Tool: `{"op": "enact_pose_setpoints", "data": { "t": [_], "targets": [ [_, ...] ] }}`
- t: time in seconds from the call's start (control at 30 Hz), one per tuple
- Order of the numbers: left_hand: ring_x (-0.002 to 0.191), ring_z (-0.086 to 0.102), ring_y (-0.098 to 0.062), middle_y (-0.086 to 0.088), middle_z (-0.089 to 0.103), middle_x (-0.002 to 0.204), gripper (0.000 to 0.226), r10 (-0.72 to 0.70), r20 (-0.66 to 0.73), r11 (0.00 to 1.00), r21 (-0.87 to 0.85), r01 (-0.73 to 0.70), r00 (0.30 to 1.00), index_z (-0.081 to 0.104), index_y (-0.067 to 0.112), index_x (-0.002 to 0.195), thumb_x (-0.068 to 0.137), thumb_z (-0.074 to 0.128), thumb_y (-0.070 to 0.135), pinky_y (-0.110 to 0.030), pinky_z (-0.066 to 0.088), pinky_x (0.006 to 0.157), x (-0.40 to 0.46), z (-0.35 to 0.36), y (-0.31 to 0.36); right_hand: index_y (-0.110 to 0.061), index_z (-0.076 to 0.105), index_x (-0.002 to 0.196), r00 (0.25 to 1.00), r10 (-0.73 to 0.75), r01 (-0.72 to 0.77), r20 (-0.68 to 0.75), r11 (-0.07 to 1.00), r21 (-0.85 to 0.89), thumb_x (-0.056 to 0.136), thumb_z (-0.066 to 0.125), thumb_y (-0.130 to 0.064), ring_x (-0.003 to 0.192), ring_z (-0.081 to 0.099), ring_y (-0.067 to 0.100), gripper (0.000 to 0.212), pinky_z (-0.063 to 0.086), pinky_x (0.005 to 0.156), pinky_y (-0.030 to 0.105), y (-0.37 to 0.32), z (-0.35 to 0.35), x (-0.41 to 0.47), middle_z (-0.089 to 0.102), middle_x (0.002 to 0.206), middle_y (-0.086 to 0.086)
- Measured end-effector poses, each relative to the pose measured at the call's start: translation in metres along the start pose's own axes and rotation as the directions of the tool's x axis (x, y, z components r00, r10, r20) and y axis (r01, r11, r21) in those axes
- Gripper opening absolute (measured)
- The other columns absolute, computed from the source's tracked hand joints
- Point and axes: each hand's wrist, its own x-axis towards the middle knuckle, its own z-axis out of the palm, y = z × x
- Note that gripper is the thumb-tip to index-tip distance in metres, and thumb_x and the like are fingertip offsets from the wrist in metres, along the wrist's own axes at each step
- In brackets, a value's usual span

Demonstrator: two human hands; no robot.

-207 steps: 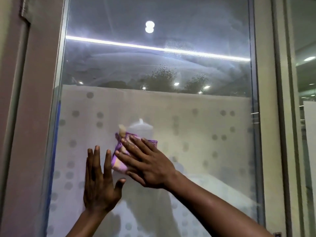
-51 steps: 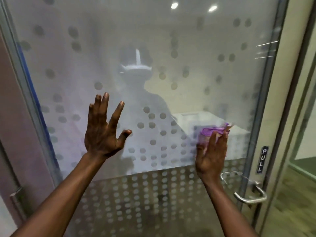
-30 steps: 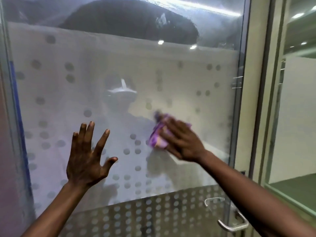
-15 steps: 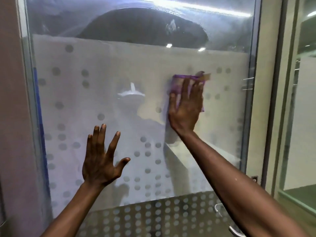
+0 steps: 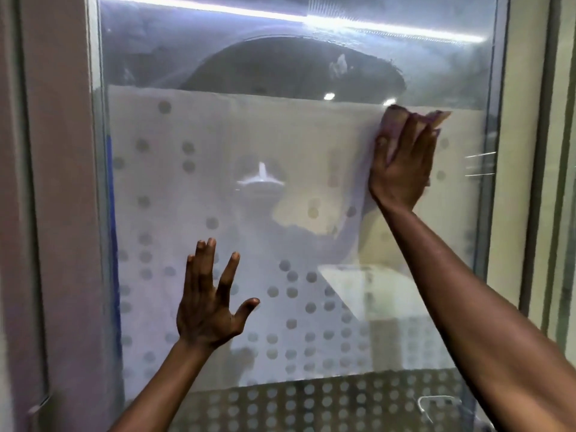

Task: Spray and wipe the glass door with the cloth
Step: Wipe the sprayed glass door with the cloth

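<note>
A frosted glass door (image 5: 193,188) with grey dots fills the view; its top band is clear glass with smeared streaks. My right hand (image 5: 400,163) lies flat against the upper right of the frosted area, pressing a purple cloth (image 5: 394,120) onto the glass; the cloth's top edge pokes out above my fingertips near the frosted band's upper border. My left hand (image 5: 208,300) rests lower and to the left, palm on the glass, fingers spread and empty. No spray bottle is in view.
A metal door handle (image 5: 436,403) shows at the bottom right. A pale door frame (image 5: 523,182) runs down the right side, and a brownish wall or frame (image 5: 59,213) down the left. A blue strip (image 5: 113,244) edges the glass on the left.
My right hand has slid the cloth up and to the right, from mid-glass to the top right of the frosted band. My left hand stays planted on the glass.
</note>
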Motion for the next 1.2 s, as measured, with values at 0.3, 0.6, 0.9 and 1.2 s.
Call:
{"op": "enact_pose_setpoints", "data": {
  "t": [0.3, 0.6, 0.9, 1.2],
  "targets": [
    [0.158, 0.006, -0.038, -0.012, -0.004, 0.170, 0.093, 0.010, -0.069, 1.000, -0.003, -0.010, 0.998, 0.009, 0.027, 0.161, 0.089, 0.050, 0.069, -0.055, 0.016, 0.127, -0.003, 0.002, -0.001, -0.017, 0.033, 0.161, 0.843, -0.530, 0.523, 0.093, 0.848, 0.089, 0.106, 0.039, -0.048, 0.157, 0.022, 0.042, 0.063, 0.023, 0.125, 0.054, -0.113, 0.037, -0.053, 0.026, 0.168, 0.021],
    [0.159, 0.002, -0.035, -0.012, -0.005, 0.168, 0.087, -0.011, -0.080, 0.999, -0.034, 0.008, 0.997, 0.003, 0.028, 0.162, 0.093, 0.043, 0.064, -0.062, 0.023, 0.123, -0.003, -0.002, -0.004, -0.033, 0.027, 0.162, 0.136, -0.936, 0.915, 0.324, 0.244, 0.321, 0.106, 0.032, -0.057, 0.159, 0.016, 0.034, 0.060, 0.020, 0.128, 0.052, -0.199, 0.053, -0.092, 0.022, 0.172, 0.007],
    [0.153, 0.015, -0.050, -0.027, 0.016, 0.159, 0.070, -0.222, -0.153, 0.951, -0.252, 0.179, 0.963, 0.027, 0.012, 0.149, 0.097, 0.037, 0.058, -0.059, 0.024, 0.123, -0.025, -0.042, 0.002, -0.032, 0.032, 0.160, 0.257, -0.904, 0.835, 0.343, 0.386, 0.391, 0.110, 0.037, -0.047, 0.159, 0.018, 0.032, 0.053, 0.020, 0.128, 0.051, -0.088, 0.023, -0.235, 0.026, 0.171, 0.007],
    [0.155, 0.018, -0.041, -0.022, 0.020, 0.163, 0.066, -0.270, 0.009, 0.940, -0.215, 0.265, 0.963, 0.029, 0.017, 0.153, 0.099, 0.038, 0.054, -0.058, 0.028, 0.122, -0.047, -0.064, -0.012, -0.034, 0.018, 0.164, 0.041, -0.910, 0.897, 0.414, 0.216, 0.386, 0.109, 0.047, -0.025, 0.161, 0.012, 0.028, 0.063, 0.020, 0.129, 0.048, 0.040, -0.013, -0.273, 0.017, 0.173, 0.001]
  ]
}}
